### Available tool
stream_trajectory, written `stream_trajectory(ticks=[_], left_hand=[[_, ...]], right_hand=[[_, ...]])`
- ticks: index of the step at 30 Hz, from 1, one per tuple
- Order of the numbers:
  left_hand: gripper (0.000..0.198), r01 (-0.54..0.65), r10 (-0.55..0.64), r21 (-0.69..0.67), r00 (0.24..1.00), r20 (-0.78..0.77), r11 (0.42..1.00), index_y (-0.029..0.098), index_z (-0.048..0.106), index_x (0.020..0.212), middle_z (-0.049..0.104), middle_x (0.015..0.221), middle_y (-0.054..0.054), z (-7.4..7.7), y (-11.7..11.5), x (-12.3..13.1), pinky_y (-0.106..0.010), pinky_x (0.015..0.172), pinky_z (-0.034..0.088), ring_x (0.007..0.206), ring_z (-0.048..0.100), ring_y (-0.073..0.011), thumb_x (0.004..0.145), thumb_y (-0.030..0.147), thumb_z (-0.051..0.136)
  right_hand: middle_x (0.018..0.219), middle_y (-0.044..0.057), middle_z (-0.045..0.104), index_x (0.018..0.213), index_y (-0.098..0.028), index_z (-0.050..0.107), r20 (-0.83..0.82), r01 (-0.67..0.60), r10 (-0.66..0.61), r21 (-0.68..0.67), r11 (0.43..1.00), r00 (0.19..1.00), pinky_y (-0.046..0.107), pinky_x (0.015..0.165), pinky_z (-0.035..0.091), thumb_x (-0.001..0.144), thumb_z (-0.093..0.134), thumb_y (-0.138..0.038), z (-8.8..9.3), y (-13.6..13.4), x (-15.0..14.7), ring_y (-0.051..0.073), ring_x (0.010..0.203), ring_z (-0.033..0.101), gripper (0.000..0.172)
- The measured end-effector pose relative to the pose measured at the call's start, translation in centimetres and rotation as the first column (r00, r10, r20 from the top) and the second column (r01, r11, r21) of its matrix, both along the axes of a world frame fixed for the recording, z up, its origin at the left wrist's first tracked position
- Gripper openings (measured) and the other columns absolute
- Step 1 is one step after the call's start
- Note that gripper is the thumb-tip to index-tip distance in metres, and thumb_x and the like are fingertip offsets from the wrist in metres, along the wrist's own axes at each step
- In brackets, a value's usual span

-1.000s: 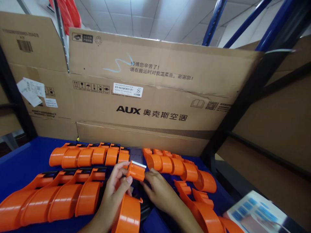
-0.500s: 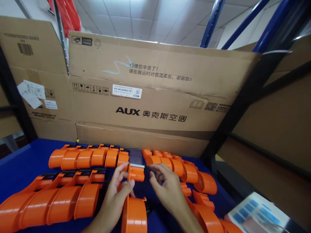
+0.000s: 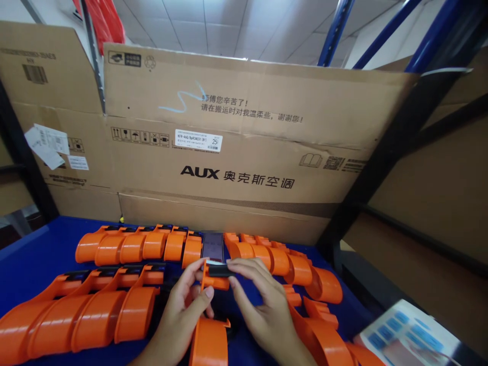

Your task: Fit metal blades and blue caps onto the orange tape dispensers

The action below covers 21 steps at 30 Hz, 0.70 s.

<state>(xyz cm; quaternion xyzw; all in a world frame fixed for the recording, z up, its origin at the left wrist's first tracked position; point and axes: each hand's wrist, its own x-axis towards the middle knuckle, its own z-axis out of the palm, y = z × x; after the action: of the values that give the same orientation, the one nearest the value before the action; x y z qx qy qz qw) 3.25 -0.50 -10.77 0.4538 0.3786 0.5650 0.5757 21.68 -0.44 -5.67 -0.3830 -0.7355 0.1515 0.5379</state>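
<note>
My left hand (image 3: 190, 300) grips an orange tape dispenser (image 3: 210, 343) by its upper end, thumb in front and fingers behind. A serrated metal blade (image 3: 215, 262) runs along the dispenser's top edge. Between the fingertips and thumb of my right hand (image 3: 259, 300) is a black strip (image 3: 220, 270), perhaps a blade cover. The strip lies across the front of the dispenser head, just below the teeth. I cannot tell whether it is fastened there. The dispenser's broad round part hangs below my left thumb.
Rows of orange dispensers with black strips (image 3: 99, 315) lie on the blue surface (image 3: 23, 244) at left. More dispensers (image 3: 324, 284) without visible strips lie at right. A phone-like dark slab (image 3: 212, 246) stands behind my hands. Cardboard (image 3: 244, 152) walls the back; a printed sheet (image 3: 407, 330) is lower right.
My right hand has brought the black strip leftward, from beside the dispenser head to across its front under the blade. My left hand keeps its hold.
</note>
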Motion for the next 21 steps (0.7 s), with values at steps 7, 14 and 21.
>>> stream_trajectory(ticks=[7, 14, 21], left_hand=[[0.059, 0.021, -0.021, 0.029, 1.0, -0.009, 0.999, 0.029, 0.059, 0.134, 0.068, 0.097, -0.004, 0.1, -0.1, 0.0, -0.03, 0.063, 0.057, 0.064, 0.064, -0.015, 0.08, 0.041, 0.077], [0.058, 0.065, -0.064, 0.046, 0.997, -0.04, 0.997, 0.028, 0.053, 0.135, 0.067, 0.108, -0.007, 0.2, -0.2, 0.1, -0.029, 0.06, 0.055, 0.061, 0.063, -0.0129, 0.083, 0.038, 0.075], [0.052, 0.031, -0.031, 0.009, 0.998, 0.05, 0.999, 0.025, 0.052, 0.134, 0.068, 0.102, -0.004, 0.7, 0.0, -0.1, -0.029, 0.064, 0.054, 0.059, 0.063, -0.0123, 0.086, 0.033, 0.071]], right_hand=[[0.113, 0.008, 0.073, 0.108, -0.028, 0.074, 0.058, 0.012, -0.012, 0.011, 1.0, 0.998, 0.039, 0.09, 0.057, 0.092, 0.065, -0.018, -0.3, -0.4, -0.7, 0.026, 0.103, 0.07, 0.021], [0.113, 0.007, 0.073, 0.113, -0.03, 0.074, 0.102, -0.078, 0.079, -0.019, 0.997, 0.992, 0.039, 0.091, 0.057, 0.092, 0.066, -0.018, -0.1, -0.4, -0.2, 0.025, 0.105, 0.069, 0.025], [0.099, 0.007, 0.073, 0.121, -0.024, 0.064, -0.044, -0.056, 0.047, -0.246, 0.968, 0.998, 0.036, 0.08, 0.057, 0.099, 0.056, -0.029, 0.1, 0.7, 1.1, 0.022, 0.086, 0.07, 0.025]])
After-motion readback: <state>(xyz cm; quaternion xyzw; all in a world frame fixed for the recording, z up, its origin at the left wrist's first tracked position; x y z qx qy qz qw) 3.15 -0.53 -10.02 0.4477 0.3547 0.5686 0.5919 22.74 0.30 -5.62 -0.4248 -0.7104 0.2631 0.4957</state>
